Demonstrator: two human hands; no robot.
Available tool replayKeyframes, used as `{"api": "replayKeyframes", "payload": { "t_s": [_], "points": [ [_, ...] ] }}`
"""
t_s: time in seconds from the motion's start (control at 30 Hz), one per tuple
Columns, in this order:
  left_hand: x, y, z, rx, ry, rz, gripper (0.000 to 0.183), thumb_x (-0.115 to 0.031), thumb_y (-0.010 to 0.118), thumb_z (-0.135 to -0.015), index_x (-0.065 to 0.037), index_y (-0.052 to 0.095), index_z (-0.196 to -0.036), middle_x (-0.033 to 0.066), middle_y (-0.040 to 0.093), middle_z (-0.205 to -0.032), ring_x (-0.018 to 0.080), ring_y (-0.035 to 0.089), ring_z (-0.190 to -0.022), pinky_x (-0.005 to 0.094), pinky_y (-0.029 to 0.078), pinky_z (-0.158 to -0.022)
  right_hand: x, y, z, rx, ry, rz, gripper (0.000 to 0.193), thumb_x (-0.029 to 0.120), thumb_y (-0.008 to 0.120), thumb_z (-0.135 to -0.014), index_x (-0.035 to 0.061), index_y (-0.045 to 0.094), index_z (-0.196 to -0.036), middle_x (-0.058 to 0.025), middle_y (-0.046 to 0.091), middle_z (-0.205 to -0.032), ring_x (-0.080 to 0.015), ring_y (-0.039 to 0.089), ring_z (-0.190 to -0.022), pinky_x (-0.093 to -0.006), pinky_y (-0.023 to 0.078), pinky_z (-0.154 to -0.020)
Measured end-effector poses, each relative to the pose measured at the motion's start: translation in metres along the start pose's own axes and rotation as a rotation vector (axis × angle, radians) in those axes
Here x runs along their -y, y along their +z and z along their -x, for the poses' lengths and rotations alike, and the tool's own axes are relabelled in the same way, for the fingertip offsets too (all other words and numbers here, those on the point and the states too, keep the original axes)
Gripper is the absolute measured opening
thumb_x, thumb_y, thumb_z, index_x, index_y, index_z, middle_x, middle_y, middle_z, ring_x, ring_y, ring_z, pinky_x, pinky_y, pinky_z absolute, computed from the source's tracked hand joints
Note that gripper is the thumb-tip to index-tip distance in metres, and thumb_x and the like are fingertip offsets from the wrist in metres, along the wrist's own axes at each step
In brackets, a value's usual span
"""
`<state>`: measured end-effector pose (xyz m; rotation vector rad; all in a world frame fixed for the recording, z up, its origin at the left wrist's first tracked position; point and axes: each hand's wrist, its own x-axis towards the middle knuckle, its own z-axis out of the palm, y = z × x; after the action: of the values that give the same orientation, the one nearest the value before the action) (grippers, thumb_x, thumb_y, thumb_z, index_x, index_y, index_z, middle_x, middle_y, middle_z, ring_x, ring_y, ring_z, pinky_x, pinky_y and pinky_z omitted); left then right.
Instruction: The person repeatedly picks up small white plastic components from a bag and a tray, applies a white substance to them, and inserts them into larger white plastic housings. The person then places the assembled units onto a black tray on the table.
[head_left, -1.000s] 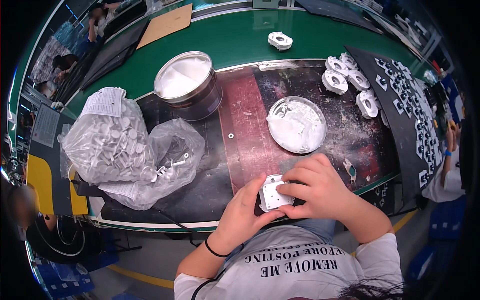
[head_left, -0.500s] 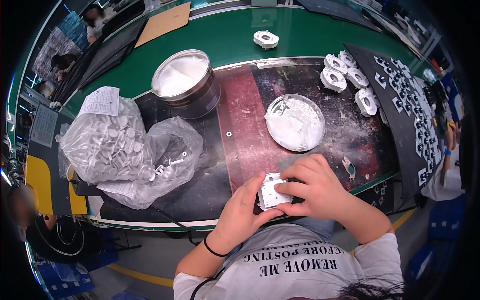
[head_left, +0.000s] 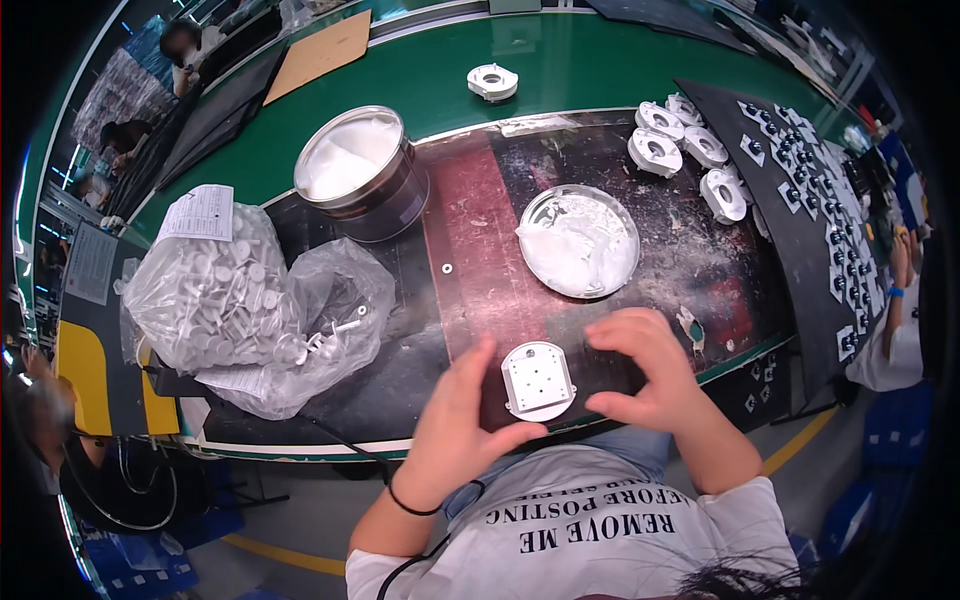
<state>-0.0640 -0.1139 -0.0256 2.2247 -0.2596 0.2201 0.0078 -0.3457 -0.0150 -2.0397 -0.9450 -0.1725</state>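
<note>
A white plastic part (head_left: 538,384) with a flat, rounded plate and small dark holes lies on the dark work surface close to its front edge. My left hand (head_left: 450,425) is beside it on the left, fingers and thumb spread, the thumb tip close to its lower edge. On the other side, my right hand (head_left: 650,375) hovers with its fingers curved and apart, holding nothing. Beyond the part stands a round metal dish (head_left: 610,287) with a white, soft-looking mass (head_left: 575,255) in it.
A large tin (head_left: 370,210) with white contents stands far left, behind a clear bag (head_left: 215,300) of white plastic pieces. Several white ring-shaped housings (head_left: 655,152) sit far right near a black board (head_left: 790,270) of small parts. Another housing (head_left: 492,82) rests on the green belt (head_left: 430,85).
My right hand has come off the white part and moved right, its fingers opening. My left fingers have let go too, moving left. The housing on the green belt has shifted left.
</note>
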Motion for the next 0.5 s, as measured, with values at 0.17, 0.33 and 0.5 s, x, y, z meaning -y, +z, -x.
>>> {"api": "replayKeyframes", "payload": {
  "t_s": [0.17,0.33,0.5],
  "points": [
    [0.029,-0.064,-0.012,-0.35,-0.057,-0.411,0.014,-0.002,0.057,-0.082,0.001,0.06,-0.096,0.0134,0.061,-0.09,0.0243,0.059,-0.081,0.0305,0.045,-0.074,-0.018,-0.017,0.027,-0.142,0.013,-0.024,0.042,0.022,0.074,-0.067,0.0033,0.06,-0.102,-0.012,0.062,-0.102,-0.0296,0.056,-0.095,-0.0401,0.043,-0.084],
    [0.079,-0.088,-0.029,-0.207,-0.076,-0.636,0.019,-0.004,0.06,-0.079,0.002,0.061,-0.097,0.0155,0.062,-0.095,0.0314,0.058,-0.086,0.0379,0.046,-0.077,-0.016,-0.018,0.031,-0.167,0.02,-0.04,0.034,0.015,0.07,-0.067,0.0013,0.061,-0.097,-0.0126,0.063,-0.097,-0.0298,0.057,-0.091,-0.0391,0.044,-0.082],
    [0.084,-0.084,-0.039,-0.096,-0.131,-0.706,0.021,-0.003,0.06,-0.076,0.003,0.062,-0.096,0.0165,0.062,-0.096,0.0345,0.056,-0.092,0.0416,0.045,-0.083,-0.015,-0.022,0.035,-0.19,0.027,-0.006,0.027,0.012,0.069,-0.067,0.0016,0.062,-0.091,-0.0121,0.063,-0.092,-0.0291,0.058,-0.086,-0.0385,0.045,-0.08]
  ]
}}
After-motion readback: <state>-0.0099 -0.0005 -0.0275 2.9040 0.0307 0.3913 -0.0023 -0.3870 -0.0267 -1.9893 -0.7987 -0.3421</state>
